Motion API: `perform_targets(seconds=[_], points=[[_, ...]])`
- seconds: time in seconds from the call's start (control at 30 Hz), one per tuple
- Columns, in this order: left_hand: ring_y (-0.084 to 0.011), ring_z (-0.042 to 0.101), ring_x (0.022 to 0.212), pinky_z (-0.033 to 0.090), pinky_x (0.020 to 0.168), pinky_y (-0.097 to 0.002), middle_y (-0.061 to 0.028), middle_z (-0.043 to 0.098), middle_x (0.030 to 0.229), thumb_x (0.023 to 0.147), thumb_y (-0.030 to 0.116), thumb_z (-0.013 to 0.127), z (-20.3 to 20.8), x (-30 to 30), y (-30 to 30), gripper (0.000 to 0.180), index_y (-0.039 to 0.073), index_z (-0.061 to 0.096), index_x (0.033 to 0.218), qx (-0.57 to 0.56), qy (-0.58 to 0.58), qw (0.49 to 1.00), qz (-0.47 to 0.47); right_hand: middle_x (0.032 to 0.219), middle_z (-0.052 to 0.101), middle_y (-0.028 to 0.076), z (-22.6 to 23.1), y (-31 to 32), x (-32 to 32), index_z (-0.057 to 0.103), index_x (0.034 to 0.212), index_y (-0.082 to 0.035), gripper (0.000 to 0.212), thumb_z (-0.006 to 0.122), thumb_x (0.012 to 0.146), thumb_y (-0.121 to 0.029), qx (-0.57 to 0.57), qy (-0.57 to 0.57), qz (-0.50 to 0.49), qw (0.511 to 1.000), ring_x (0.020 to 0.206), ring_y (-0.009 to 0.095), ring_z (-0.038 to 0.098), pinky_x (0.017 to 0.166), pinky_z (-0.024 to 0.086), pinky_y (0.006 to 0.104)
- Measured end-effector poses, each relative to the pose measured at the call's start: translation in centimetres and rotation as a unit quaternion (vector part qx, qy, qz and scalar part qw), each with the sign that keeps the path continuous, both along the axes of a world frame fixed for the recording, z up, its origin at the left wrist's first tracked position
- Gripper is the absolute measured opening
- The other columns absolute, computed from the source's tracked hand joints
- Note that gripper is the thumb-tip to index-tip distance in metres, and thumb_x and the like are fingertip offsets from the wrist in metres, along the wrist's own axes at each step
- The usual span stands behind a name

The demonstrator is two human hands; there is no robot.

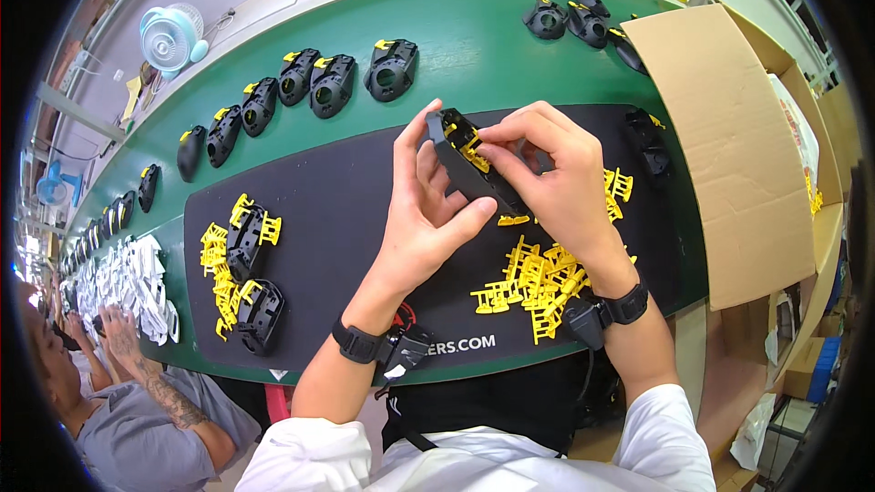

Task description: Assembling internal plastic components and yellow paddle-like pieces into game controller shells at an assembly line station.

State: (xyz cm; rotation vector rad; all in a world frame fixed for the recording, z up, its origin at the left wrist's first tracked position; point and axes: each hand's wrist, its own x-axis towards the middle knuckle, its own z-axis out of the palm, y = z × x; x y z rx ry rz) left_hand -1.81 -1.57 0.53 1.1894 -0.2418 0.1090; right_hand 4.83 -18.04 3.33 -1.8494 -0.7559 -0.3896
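A hollow black plastic shell [448,148] is tilted over the dark mat, with my left hand [421,210] wrapped round its side and lower end. Inside its opening sits a yellow plastic clip [476,157]. My right hand [563,169] pinches at that clip with thumb and fingertips, which hide part of it. Below my right hand lies a loose heap of yellow clips [529,278], partly behind my wrist. Two more black shells [262,314] rest on the mat's left side beside another group of yellow clips [216,260].
On the green table [474,46], several black shells with yellow parts [333,87] stand in a row along the far side. A cardboard box [720,146] rises at the right edge. At left, a co-worker [155,410] sits near a pile of white parts [137,287].
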Motion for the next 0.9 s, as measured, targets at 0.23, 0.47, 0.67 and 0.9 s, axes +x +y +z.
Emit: perform_targets(seconds=[0.23, 0.47, 0.67, 0.9], points=[[-0.017, 0.063, 0.102, 0.051, 0.065, -0.0296, -0.0107, 0.048, 0.141, 0.092, 0.038, 0.049, -0.3, 0.1, 0.5, 0.087, 0.016, 0.006, 0.164, -0.044, 0.082, 0.994, -0.063, 0.074, 0.048, -0.008, -0.3, -0.4, 0.7, 0.069, 0.106, -0.003, 0.013, 0.072, 0.094, -0.006, 0.105, 0.228, 0.122, 0.96, 0.069, 0.0, 0.045, 0.061, 0.037, 0.0193], [-0.019, 0.064, 0.105, 0.055, 0.072, -0.0338, -0.0109, 0.047, 0.144, 0.093, 0.037, 0.046, 0.3, -0.2, -0.1, 0.082, 0.017, 0.009, 0.163, -0.136, 0.121, 0.981, -0.064, 0.072, 0.032, -0.012, -0.4, -0.9, 0.8, 0.066, 0.104, -0.006, 0.013, 0.073, 0.094, -0.008, 0.086, 0.374, 0.219, 0.897, 0.066, 0.0, 0.03, 0.06, 0.027, 0.0182], [-0.021, 0.062, 0.103, 0.05, 0.081, -0.0378, -0.0078, 0.066, 0.121, 0.096, 0.044, 0.041, -1.6, 0.2, 2.2, 0.06, 0.01, 0.05, 0.145, -0.297, 0.141, 0.924, -0.194, 0.074, 0.043, -0.009, 0.0, -0.2, 0.2, 0.069, 0.1, -0.008, 0.013, 0.077, 0.091, -0.012, 0.089, 0.411, 0.197, 0.886, 0.069, 0.001, 0.039, 0.06, 0.031, 0.0193], [-0.0218, 0.053, 0.062, 0.042, 0.056, -0.0323, -0.0105, 0.065, 0.111, 0.099, 0.049, 0.036, -0.2, 0.5, 2.4, 0.061, 0.007, 0.054, 0.139, -0.347, 0.191, 0.897, -0.198, 0.106, 0.07, 0.007, 1.1, -0.8, 0.2, 0.072, 0.096, -0.008, 0.036, 0.091, 0.068, -0.021, -0.091, -0.045, 0.162, 0.982, 0.101, 0.027, 0.063, 0.088, 0.055, 0.0372]])
